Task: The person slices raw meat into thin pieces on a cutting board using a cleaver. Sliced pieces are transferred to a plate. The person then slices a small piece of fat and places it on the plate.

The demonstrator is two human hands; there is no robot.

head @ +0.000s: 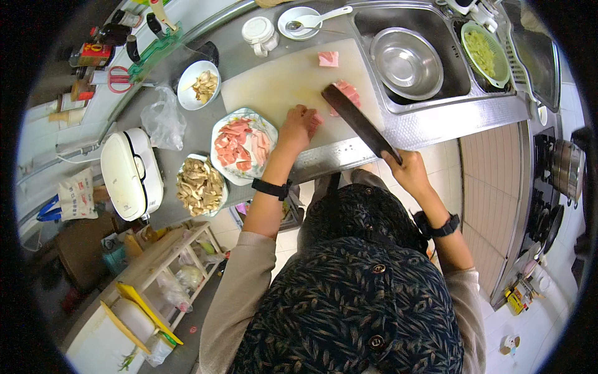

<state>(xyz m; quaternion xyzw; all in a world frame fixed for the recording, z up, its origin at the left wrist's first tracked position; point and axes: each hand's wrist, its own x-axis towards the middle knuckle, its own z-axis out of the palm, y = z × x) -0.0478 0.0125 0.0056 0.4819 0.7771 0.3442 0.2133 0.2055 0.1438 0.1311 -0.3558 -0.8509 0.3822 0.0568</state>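
Note:
On a white cutting board (266, 84) my left hand (299, 124) has its fingers on a small piece of raw meat (316, 120). My right hand (407, 169) grips the handle of a dark-bladed kitchen knife (357, 121), whose blade slants over the board. The blade's far end partly covers a larger piece of raw meat (349, 92). Further back on the board lies a small block of meat (328, 59). Just left of my left hand, a patterned plate (254, 175) bears sliced meat (231, 142) in two groups, one redder, one paler.
Left are a plate of mushrooms (200, 187), a white electric cooker (131, 175), a plastic bag (163, 119) and a bowl of garlic (198, 86). A lidded white jar (259, 35) and a bowl with spoons (299, 23) stand behind. The sink (455, 91) holds a steel bowl (406, 63) and a green colander (486, 53).

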